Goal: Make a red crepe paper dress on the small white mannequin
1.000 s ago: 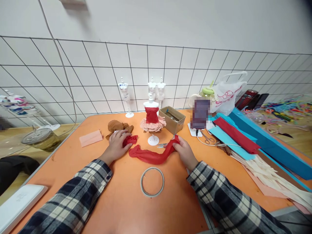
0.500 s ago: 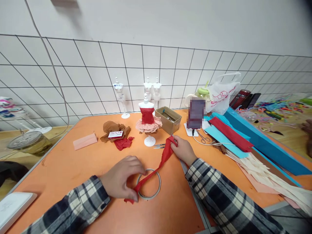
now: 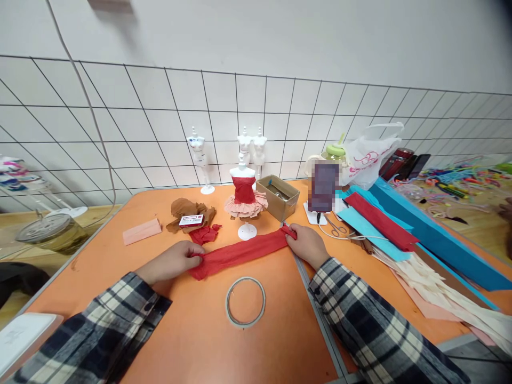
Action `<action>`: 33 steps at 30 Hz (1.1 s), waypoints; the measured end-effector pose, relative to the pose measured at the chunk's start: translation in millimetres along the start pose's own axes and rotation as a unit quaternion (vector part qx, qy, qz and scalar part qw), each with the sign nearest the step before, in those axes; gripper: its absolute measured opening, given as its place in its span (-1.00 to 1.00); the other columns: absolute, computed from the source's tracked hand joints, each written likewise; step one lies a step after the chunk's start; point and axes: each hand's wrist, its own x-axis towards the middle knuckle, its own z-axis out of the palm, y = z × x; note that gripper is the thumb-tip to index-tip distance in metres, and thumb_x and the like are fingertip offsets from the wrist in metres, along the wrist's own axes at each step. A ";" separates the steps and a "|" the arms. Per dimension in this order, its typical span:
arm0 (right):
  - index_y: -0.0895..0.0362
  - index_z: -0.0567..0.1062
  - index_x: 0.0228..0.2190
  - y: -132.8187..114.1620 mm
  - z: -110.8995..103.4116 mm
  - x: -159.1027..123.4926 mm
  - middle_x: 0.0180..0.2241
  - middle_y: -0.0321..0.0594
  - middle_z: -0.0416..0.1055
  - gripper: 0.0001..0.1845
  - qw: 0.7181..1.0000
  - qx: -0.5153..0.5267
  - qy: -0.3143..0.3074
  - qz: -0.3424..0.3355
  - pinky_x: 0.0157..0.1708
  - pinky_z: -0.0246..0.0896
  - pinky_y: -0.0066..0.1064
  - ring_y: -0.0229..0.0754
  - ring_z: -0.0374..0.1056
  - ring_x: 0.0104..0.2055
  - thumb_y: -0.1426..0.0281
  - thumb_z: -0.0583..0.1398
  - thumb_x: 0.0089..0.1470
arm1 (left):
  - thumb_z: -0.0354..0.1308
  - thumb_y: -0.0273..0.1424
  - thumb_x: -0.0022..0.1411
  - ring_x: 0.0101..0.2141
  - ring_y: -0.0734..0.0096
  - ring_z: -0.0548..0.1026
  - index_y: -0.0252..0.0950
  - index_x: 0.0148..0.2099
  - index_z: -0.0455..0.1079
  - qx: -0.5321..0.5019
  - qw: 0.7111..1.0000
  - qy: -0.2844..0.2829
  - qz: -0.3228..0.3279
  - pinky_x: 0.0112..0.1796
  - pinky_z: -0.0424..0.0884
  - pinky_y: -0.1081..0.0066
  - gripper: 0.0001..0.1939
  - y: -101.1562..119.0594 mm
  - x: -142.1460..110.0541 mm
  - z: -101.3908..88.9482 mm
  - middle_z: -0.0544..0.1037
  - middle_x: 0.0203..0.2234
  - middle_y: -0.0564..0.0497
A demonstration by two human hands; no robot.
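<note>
A long strip of red crepe paper [image 3: 240,252] lies stretched flat across the orange table [image 3: 192,330]. My left hand [image 3: 172,261] pinches its left end and my right hand [image 3: 306,245] pinches its right end. Just behind the strip stands a small white mannequin [image 3: 244,200] in a red and pink paper dress. A grey ring of tape [image 3: 245,301] lies in front of the strip, between my plaid sleeves.
Behind are red scraps [image 3: 206,233], a brown crumpled piece with a small card [image 3: 191,213], a pink folded strip [image 3: 142,231], a cardboard box [image 3: 278,197], bare mannequins [image 3: 199,157] and a phone on a stand [image 3: 323,188]. Coloured paper sheets [image 3: 400,224] and scissors [image 3: 334,226] lie right. A glass jar [image 3: 50,232] sits left.
My left hand left the scraps, took the strip's loose end near the tape ring, and pulled it back left. The red strip went from a sagging curve to a taut, flat band.
</note>
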 end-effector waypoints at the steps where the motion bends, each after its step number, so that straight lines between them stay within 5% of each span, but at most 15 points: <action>1: 0.06 0.51 -0.25 0.0 -0.2 -0.2 -0.31 -0.14 0.53 -0.83 1.000 -0.006 0.000 -0.002 -0.41 -0.09 -0.38 -0.08 0.39 -0.25 0.31 0.15 0.14 | 0.10 -0.27 0.05 -0.61 0.44 0.29 -0.29 -0.60 0.32 0.016 1.000 -0.006 -0.015 -0.52 0.14 0.45 -0.73 -1.9 -1.9 -7.2 0.34 -0.70 0.10; 3: 0.05 0.50 -0.22 -1.4 -0.5 -1.6 -0.31 -0.15 0.51 -0.83 1.000 -0.013 0.000 -0.008 -0.38 -0.06 -0.37 -0.08 0.38 -0.24 0.33 0.16 0.13 | 0.14 -0.19 0.10 -0.63 0.42 0.28 -0.27 -0.63 0.29 0.072 0.997 0.016 -0.036 -0.55 0.09 0.43 -0.64 -4.3 -5.2 -21.1 0.31 -0.73 0.10; 5: 0.05 0.48 -0.19 -6.2 -0.9 -5.6 -0.27 -0.15 0.50 -0.81 0.999 -0.023 0.026 -0.032 -0.32 0.01 -0.36 -0.07 0.37 -0.18 0.38 0.16 0.12 | 0.14 -0.07 0.13 -0.58 0.35 0.35 -0.25 -0.55 0.37 0.158 0.982 0.104 -0.027 -0.53 0.13 0.41 -0.61 -5.8 -5.7 -34.0 0.39 -0.67 0.08; 8: 0.12 0.45 -0.11 -25.8 -0.7 -19.0 -0.17 -0.08 0.46 -0.74 0.983 -0.058 0.130 -0.120 -0.17 0.09 -0.28 -0.01 0.30 -0.08 0.38 0.16 0.12 | 0.13 -0.01 0.16 -0.26 0.11 0.51 -0.20 -0.15 0.51 0.263 0.924 0.274 0.037 -0.28 0.36 0.30 -0.59 -11.2 3.2 -48.6 0.60 -0.30 -0.04; 11: 0.14 0.44 -0.10 -63.2 7.4 -37.3 -0.17 -0.07 0.43 -0.70 0.947 -0.073 0.166 -0.266 -0.15 0.12 -0.20 0.01 0.26 -0.12 0.30 0.16 0.14 | 0.05 -0.08 0.23 0.07 -0.03 0.42 -0.21 0.13 0.43 0.287 0.890 0.349 0.060 0.04 0.33 0.16 -0.49 -25.3 23.5 -54.3 0.47 0.11 -0.14; 14: 0.12 0.46 -0.22 -106.5 27.1 -42.7 -0.25 -0.12 0.44 -0.80 0.911 -0.071 0.091 -0.395 -0.22 0.17 -0.21 -0.02 0.27 -0.19 0.30 0.14 0.15 | 0.10 -0.07 0.19 0.20 -0.09 0.32 -0.22 0.22 0.37 0.255 0.904 0.344 0.018 0.15 0.26 0.09 -0.39 -43.5 45.1 -53.9 0.31 0.27 -0.14; 19: 0.24 0.27 0.18 -148.2 61.4 -2.0 0.21 0.06 0.27 -0.35 0.938 0.014 0.042 -0.344 0.17 0.09 -0.12 0.04 0.15 0.22 0.03 0.04 0.27 | 0.16 -0.05 0.13 0.03 -0.09 0.49 -0.26 0.10 0.48 0.179 0.933 0.312 -0.022 0.05 0.35 0.13 -0.43 -62.7 55.7 -52.8 0.56 0.03 -0.18; 25: 0.19 0.34 0.10 -163.7 85.0 34.7 0.25 0.01 0.27 -0.52 0.933 0.042 -0.062 -0.352 0.30 -0.14 0.01 0.06 0.04 0.35 0.15 0.02 0.32 | -0.02 0.09 0.24 0.03 0.04 0.51 -0.33 0.17 0.41 0.077 0.941 0.328 -0.004 0.05 0.40 0.21 -0.30 -69.9 50.0 -53.3 0.53 0.09 -0.19; 29: 0.18 0.27 0.06 -171.5 92.6 38.3 0.11 0.07 0.38 -0.66 0.938 0.061 -0.056 -0.335 0.23 -0.03 -0.05 0.01 0.23 0.22 0.39 0.06 0.27 | 0.12 0.21 0.07 -0.02 0.05 0.55 -0.37 0.09 0.47 0.029 0.959 0.282 0.029 0.03 0.44 0.24 -0.18 -67.1 47.4 -50.4 0.58 0.03 -0.21; 33: 0.18 0.24 -0.02 -172.4 101.0 45.6 -0.07 0.05 0.47 -0.72 0.950 0.070 -0.061 -0.297 -0.03 0.22 -0.19 0.00 0.41 -0.02 0.49 0.07 0.22 | 0.30 0.13 -0.05 -0.05 0.04 0.55 -0.34 -0.05 0.54 0.040 0.969 0.230 0.076 0.00 0.45 0.25 -0.29 -61.0 43.6 -44.9 0.60 -0.04 -0.20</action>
